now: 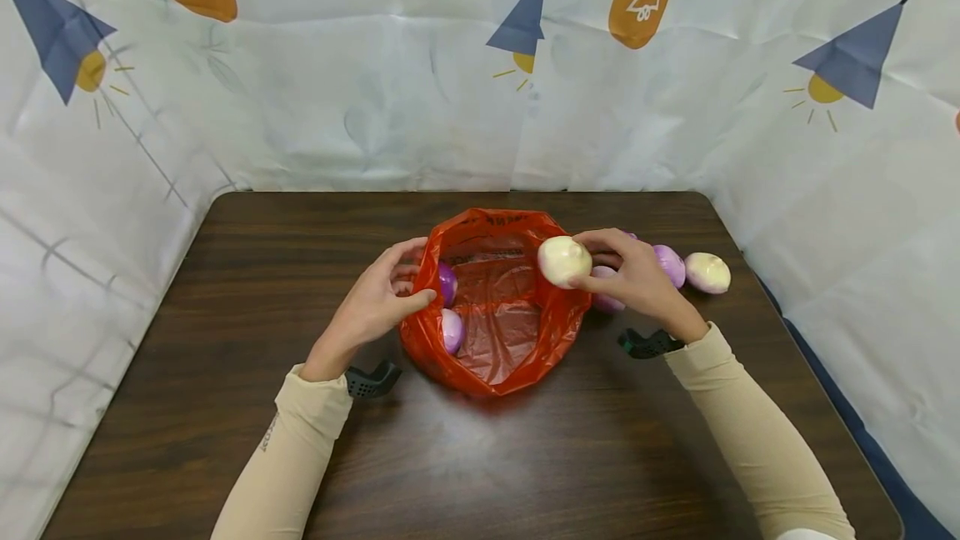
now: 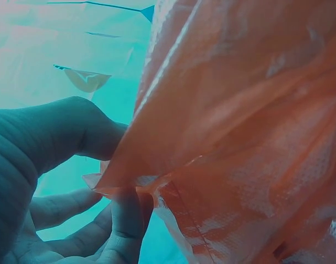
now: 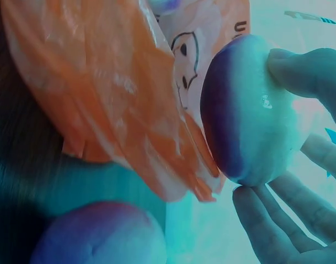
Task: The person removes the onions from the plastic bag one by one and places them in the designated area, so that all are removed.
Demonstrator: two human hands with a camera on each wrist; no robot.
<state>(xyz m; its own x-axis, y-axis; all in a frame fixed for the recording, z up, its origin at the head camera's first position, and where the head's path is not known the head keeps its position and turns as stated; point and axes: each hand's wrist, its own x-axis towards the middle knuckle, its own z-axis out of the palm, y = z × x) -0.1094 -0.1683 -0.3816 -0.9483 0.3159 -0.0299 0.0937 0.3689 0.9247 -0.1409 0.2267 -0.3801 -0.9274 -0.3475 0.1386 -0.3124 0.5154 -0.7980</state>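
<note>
Head view, red bag (image 1: 495,357) holding two purple turnips (image 1: 450,307), rim pinched by left hand (image 1: 378,302)

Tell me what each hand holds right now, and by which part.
Right hand grips a white turnip by its sides, over the bag's rim. Left hand pinches the red plastic bag at its left rim.

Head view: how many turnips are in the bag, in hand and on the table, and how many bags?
Turnips in the red bag: 2
Turnip held by the right hand: 1
Turnips on the table: at least 3
Bags: 1, rim pinched by the left hand
Total: 7 things
</note>
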